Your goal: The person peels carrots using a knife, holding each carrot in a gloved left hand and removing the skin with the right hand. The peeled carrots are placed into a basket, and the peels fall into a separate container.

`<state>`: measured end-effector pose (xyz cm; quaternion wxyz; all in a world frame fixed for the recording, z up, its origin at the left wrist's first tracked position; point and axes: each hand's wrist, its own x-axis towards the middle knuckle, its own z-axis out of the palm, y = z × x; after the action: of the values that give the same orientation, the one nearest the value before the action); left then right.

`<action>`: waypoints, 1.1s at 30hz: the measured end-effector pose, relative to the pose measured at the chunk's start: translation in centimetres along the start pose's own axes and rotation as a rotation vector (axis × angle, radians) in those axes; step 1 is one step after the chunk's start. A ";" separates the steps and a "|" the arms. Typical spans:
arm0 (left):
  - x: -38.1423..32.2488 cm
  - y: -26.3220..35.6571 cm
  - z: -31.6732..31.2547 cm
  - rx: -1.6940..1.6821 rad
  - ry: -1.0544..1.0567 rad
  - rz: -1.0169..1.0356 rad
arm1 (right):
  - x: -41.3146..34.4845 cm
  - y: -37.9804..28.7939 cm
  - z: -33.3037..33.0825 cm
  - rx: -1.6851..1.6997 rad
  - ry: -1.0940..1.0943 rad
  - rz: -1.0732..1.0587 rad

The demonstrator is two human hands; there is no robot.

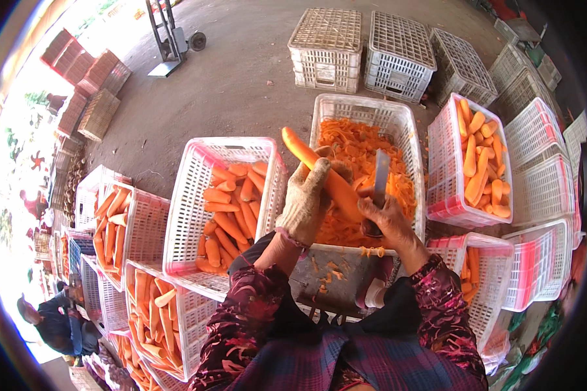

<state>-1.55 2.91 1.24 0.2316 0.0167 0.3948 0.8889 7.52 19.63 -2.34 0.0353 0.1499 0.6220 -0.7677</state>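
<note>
My left hand [305, 195], in a knitted work glove, grips a long carrot [337, 185] around its middle. The carrot slants from upper left to lower right above a white plastic crate [417, 146] with orange peelings [398, 161] in it. A knife or peeler [381, 173] is held in my bare right hand [393, 222], its flat blade pointing up and away from me. The right thumb is at the carrot's lower end; whether it touches is hard to tell. Part of the tool's handle is hidden by the fingers.
Left of me stands a crate of carrots [176, 220], with more filled crates [195, 313] beyond. On the right is a crate of paler carrots [440, 171]. Upturned crates [325, 44] line the far side. A hand truck [169, 44] and a seated person [59, 317] are farther off.
</note>
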 end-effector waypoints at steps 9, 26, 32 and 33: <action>-1.5 -0.3 0.8 0.760 -0.117 -0.171 | 1.4 -1.0 -3.8 -0.505 0.248 -0.265; -4.0 0.0 2.5 0.493 -0.404 -0.625 | 4.0 -3.1 -4.2 0.227 0.119 -0.400; -4.3 0.3 1.9 0.621 -0.324 -0.517 | 5.7 -5.0 -5.4 0.273 0.399 -0.529; -4.3 0.3 1.8 0.621 -0.341 -0.497 | 5.4 -5.0 -5.0 0.274 0.369 -0.503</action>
<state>2.51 2.19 3.34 0.4848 0.1367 0.5916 0.6296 2.08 26.27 -0.01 -0.2888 0.1316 0.5263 -0.7888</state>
